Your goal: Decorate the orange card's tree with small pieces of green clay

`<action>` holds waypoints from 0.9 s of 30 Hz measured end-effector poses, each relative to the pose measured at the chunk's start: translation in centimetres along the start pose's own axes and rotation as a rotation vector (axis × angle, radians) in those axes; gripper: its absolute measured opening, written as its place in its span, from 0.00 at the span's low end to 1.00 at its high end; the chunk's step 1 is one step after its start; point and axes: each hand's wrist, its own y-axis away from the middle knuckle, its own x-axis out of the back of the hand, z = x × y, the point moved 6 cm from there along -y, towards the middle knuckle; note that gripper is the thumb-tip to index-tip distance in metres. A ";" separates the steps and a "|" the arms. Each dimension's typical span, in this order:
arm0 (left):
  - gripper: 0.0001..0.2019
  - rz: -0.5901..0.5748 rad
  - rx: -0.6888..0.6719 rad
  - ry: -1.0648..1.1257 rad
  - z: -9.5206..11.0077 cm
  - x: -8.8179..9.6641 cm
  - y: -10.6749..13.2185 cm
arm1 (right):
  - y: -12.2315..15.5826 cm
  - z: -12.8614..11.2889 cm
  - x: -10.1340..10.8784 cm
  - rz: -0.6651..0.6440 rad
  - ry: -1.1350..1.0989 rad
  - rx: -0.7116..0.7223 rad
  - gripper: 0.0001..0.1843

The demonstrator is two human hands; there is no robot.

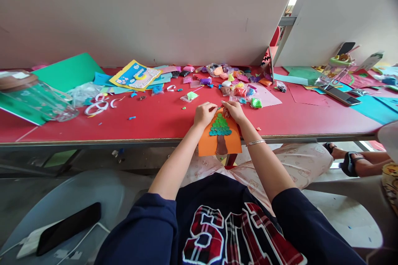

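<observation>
An orange card [205, 145] hangs over the front edge of the red table [161, 118]. A tree made of green clay dots [220, 126] with a brown clay trunk [221, 145] is stuck on it. My left hand [204, 114] is closed at the card's top left corner, fingers curled in a pinch. My right hand [234, 111] is closed at the top of the tree, fingertips pinched on something small I cannot make out. A silver bangle [255, 142] circles my right wrist.
Small bags of coloured clay [239, 89] lie behind my hands. Coloured paper sheets [135, 75] and a glass jar [34, 97] are at left, a phone [339, 94] at right. White dividers [149, 20] back the table. Another phone [68, 227] rests on a chair at lower left.
</observation>
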 end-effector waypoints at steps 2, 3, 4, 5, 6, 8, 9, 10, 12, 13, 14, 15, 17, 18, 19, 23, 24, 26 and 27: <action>0.05 -0.005 -0.027 0.031 0.7 0.6 0.2 | -0.2 0.3 -0.1 -0.002 -0.009 -0.006 0.20; 0.05 -0.012 -0.042 0.059 1.1 1.0 0.5 | -0.3 0.4 -0.1 -0.003 -0.011 -0.011 0.20; 0.06 -0.025 -0.055 0.090 1.5 1.3 0.9 | -0.4 0.5 -0.1 -0.004 -0.011 -0.016 0.20; 0.06 -0.048 -0.063 0.119 2.0 1.7 1.4 | -0.5 0.7 -0.2 -0.005 -0.009 -0.021 0.19; 0.06 -0.073 -0.067 0.147 2.5 2.0 2.0 | -0.6 0.8 -0.2 -0.006 -0.007 -0.025 0.19; 0.04 -0.148 -0.109 0.180 3.7 2.3 3.2 | -0.7 0.9 -0.3 -0.001 -0.011 -0.033 0.18; 0.04 -0.172 -0.140 0.187 4.2 2.4 3.8 | -0.7 0.9 -0.3 0.001 -0.016 -0.036 0.18; 0.04 -0.195 -0.173 0.187 4.7 2.4 4.2 | -0.7 0.9 -0.3 0.003 -0.021 -0.037 0.18; 0.06 -0.230 -0.231 0.175 5.4 2.2 4.8 | -0.6 0.7 -0.4 0.003 -0.028 -0.033 0.18; 0.06 -0.246 -0.256 0.165 5.6 2.0 4.9 | -0.5 0.6 -0.4 0.002 -0.030 -0.027 0.18; 0.06 -0.258 -0.279 0.154 5.7 1.8 5.0 | -0.4 0.5 -0.4 0.001 -0.031 -0.020 0.18; 0.06 -0.268 -0.299 0.140 5.7 1.6 5.1 | -0.3 0.4 -0.4 0.002 -0.031 -0.014 0.18; 0.05 -0.278 -0.326 0.104 5.6 1.2 5.1 | -0.2 0.2 -0.4 0.007 -0.028 -0.009 0.18; 0.05 -0.281 -0.335 0.084 5.5 1.0 5.1 | -0.1 0.2 -0.4 0.010 -0.024 -0.010 0.18; 0.05 -0.285 -0.340 0.066 5.5 0.9 5.1 | -0.1 0.1 -0.4 0.011 -0.020 -0.013 0.19; 0.05 -0.294 -0.355 0.034 5.3 0.6 5.4 | 0.0 0.0 -0.4 0.011 -0.017 -0.019 0.19; 0.06 -0.296 -0.356 0.035 5.3 0.6 5.4 | 0.1 0.0 -0.4 0.011 -0.018 -0.019 0.19; 0.06 -0.300 -0.354 0.042 5.3 0.6 5.5 | 0.1 -0.1 -0.4 0.012 -0.022 -0.017 0.19; 0.06 -0.303 -0.350 0.046 5.3 0.6 5.5 | 0.2 -0.1 -0.4 0.012 -0.023 -0.018 0.19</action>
